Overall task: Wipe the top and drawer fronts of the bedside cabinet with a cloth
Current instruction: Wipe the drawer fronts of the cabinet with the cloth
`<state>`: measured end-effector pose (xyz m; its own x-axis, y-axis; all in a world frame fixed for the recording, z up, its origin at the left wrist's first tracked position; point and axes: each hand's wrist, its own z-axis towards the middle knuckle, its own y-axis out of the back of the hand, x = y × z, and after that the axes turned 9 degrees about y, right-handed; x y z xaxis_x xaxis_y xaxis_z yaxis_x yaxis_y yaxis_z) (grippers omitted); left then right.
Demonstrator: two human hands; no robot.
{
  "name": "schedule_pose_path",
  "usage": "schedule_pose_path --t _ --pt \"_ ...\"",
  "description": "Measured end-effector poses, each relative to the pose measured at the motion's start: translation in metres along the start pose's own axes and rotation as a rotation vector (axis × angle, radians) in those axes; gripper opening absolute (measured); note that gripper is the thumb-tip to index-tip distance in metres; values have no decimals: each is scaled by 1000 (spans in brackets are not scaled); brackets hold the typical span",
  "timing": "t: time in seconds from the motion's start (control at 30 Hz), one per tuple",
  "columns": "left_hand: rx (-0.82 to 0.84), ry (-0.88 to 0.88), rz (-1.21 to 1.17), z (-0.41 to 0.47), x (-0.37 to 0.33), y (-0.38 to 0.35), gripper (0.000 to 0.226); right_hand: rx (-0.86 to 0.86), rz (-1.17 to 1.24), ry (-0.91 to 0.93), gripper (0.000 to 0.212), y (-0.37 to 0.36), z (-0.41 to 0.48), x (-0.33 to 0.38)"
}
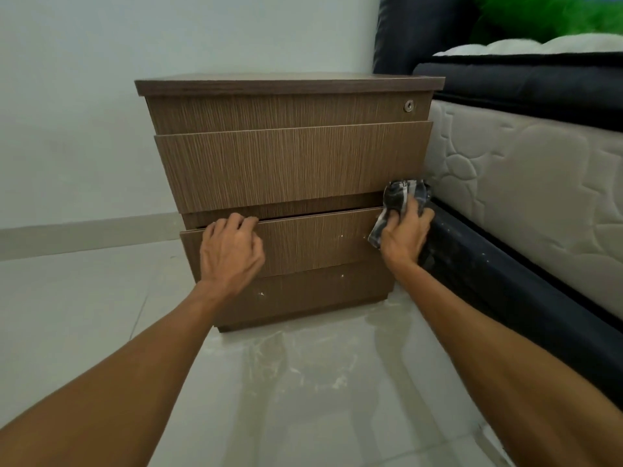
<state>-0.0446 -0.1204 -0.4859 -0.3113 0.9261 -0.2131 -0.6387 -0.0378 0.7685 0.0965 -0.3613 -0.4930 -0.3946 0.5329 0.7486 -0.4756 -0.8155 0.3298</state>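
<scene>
- The bed point(526, 170) runs along the right side of the bedside cabinet, its quilted pale mattress side above a dark base that stands just beside the cabinet's right edge.
- The floor point(303, 382) in front of the cabinet is pale glossy tile (streaked and smeary close to the cabinet's foot).
- The bedside cabinet point(290, 163) stands against the light wall, brown wood grain, with three stepped drawer fronts under an overhanging top.
- The lowest drawer point(313, 241) of the cabinet is ajar, a thin dark gap along its upper edge; a few pale specks dot its front and the plinth below.
- The left hand point(231, 251) rests on that drawer's left part, fingers curled together over its top edge.
- The right hand point(406, 235) is at the cabinet's right edge, fingers clamped around the cloth.
- The cloth point(403, 197), dark and pale patterned, is bunched and pressed against the cabinet where the middle and lowest drawer fronts meet.
- A small round lock point(409, 105) sits at the top drawer's right end.
</scene>
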Motion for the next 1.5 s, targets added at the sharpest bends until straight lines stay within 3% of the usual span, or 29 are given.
schedule_pose_path --t 0.13,0.47,0.67,0.77,0.87,1.03,1.1,1.33,1.5 --pt "35 22 -78 9 -4 11 36 -2 6 3 37 -30 -35 19" --pt "440 252 -256 55 10 41 43 146 -59 357 50 -90 -112 61" --pt "497 294 -320 64 10 52 56 246 -117 611 51 -116 -149 82" --pt "528 269 -348 63 11 51 62 359 -156 749 65 -126 -169 85" --pt "555 276 -405 61 13 51 65 484 -181 937 57 -130 -183 88" --pt "494 251 -364 58 8 50 62 963 -322 1147 46 -120 -189 73" --pt "450 227 -305 56 4 46 60 914 -330 1154 47 -107 -187 59" --pt "436 72 -270 55 -46 29 73 445 -312 1133 55 -68 -136 32" --pt "411 -35 -222 56 -96 12 71 448 -412 1037 64 -55 -86 13"
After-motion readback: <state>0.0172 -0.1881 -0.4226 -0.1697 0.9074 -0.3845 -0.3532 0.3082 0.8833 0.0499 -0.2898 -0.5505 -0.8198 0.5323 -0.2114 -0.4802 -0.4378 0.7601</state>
